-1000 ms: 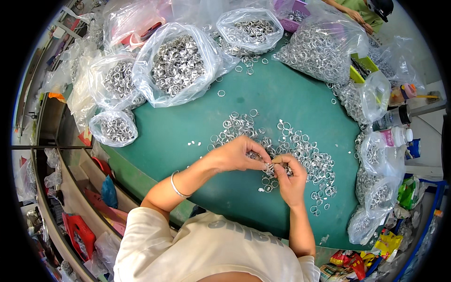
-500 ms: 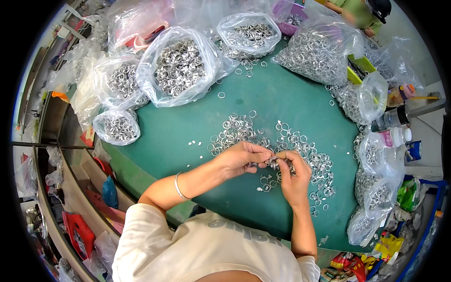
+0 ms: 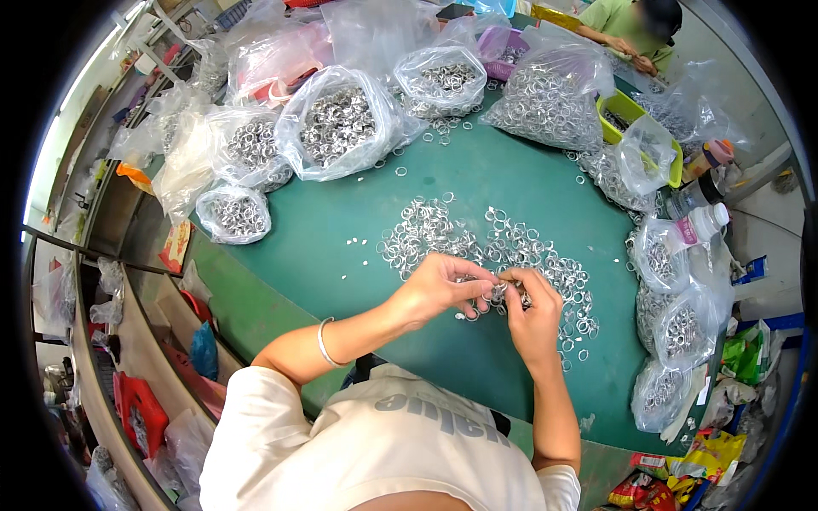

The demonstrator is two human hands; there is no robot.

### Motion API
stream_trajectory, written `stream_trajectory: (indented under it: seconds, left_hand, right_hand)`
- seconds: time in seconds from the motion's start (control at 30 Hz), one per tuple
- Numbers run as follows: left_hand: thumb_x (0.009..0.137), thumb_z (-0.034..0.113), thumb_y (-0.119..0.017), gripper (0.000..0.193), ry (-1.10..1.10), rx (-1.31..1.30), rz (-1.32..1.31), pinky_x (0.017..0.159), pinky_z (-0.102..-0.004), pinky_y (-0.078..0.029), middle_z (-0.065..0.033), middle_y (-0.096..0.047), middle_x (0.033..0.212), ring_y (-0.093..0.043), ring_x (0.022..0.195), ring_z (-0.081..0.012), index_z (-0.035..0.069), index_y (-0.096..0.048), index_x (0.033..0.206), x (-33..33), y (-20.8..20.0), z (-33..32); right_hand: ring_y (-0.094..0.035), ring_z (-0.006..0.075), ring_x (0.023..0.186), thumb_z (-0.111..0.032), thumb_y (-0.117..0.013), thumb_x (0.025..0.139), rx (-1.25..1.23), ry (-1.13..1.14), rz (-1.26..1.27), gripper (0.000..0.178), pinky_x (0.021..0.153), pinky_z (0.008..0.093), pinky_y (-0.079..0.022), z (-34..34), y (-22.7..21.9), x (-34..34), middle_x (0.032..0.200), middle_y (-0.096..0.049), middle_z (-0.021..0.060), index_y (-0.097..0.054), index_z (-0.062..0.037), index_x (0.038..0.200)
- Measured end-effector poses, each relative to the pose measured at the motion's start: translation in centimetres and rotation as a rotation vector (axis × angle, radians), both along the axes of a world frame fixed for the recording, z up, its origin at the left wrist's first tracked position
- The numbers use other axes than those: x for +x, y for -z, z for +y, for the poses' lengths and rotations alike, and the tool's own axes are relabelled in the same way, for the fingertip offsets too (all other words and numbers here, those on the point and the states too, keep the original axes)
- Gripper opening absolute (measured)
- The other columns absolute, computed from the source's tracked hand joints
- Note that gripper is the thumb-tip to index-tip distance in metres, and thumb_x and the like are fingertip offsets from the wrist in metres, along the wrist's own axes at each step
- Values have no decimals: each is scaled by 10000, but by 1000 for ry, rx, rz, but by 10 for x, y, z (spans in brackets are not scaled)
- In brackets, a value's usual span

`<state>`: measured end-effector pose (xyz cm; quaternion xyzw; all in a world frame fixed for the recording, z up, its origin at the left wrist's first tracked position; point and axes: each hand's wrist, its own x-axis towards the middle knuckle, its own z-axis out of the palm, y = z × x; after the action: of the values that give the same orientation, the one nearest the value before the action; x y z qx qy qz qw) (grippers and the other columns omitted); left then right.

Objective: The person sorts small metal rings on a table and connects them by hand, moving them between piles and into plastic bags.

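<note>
My two hands meet over a loose pile of silvery metal rings (image 3: 430,234) on a green table. With thumb and fingers closed, my left hand (image 3: 439,288) pinches at a small metal ring (image 3: 498,291). My right hand (image 3: 535,313) is closed on the same ring from the other side, its thumb raised and fingers curled. Its inner fingers partly hide more rings, so how many it holds cannot be told. More rings (image 3: 578,298) lie scattered to the right of my right hand.
Clear plastic bags of metal parts (image 3: 336,128) line the far edge of the green table (image 3: 341,213). More ring-filled bags (image 3: 682,332) stand along the right edge, beside a white-capped bottle (image 3: 700,223). A co-worker in green (image 3: 630,34) sits at the far right. Shelves (image 3: 128,298) stand left.
The whole view has shifted a little, showing more of the far side. My fingers have changed position slightly around the ring, and both hands stay together over the pile.
</note>
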<state>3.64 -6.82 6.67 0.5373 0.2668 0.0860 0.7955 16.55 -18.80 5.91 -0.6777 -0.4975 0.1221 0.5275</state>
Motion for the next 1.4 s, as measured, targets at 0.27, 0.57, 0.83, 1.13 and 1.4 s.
stream_trajectory:
  seconds: [0.27, 0.57, 0.83, 1.13, 1.4]
  left_hand:
    - [915, 63, -584, 220, -202, -480, -34, 704, -195, -547, -54, -654, 917, -624, 795, -86, -16, -622, 1117, -13, 15, -30]
    - [917, 94, -595, 177, -330, -531, -72, 791, -178, -533, -35, -635, 923, -617, 833, -83, 3, -614, 1067, -14, 30, -52]
    - [886, 96, -642, 203, -214, -441, -168, 764, -181, -551, -35, -643, 898, -646, 843, -109, 20, -602, 1070, -6, 30, -60]
    - [895, 79, -627, 265, -255, -741, -173, 786, -205, -536, -41, -637, 935, -635, 844, -115, -22, -590, 1137, 6, 30, -65]
    - [901, 79, -618, 280, -226, -174, -244, 667, -187, -536, -46, -626, 840, -615, 773, -87, -46, -596, 1150, 4, 29, -67]
  right_hand:
    - [-577, 94, 718, 54, -633, 779, -170, -203, 482, 128, 646, 257, -465, -18, 11, 14, 792, -627, 46, -621, 11, 899]
    - [-615, 205, 654, 31, -635, 801, 78, -300, -187, 111, 590, 308, -488, -32, 10, 11, 798, -640, 115, -653, 8, 908]
    - [-611, 234, 662, 25, -630, 814, 21, -154, 47, 114, 600, 304, -479, -45, 16, 10, 818, -649, 126, -653, 8, 924]
    - [-612, 276, 676, 78, -659, 725, 416, -21, -516, 177, 583, 333, -499, -48, 39, 13, 807, -626, 136, -659, 37, 897]
    - [-610, 272, 629, 89, -656, 708, 369, 95, -553, 197, 523, 339, -497, -42, 39, 2, 800, -607, 130, -646, 38, 898]
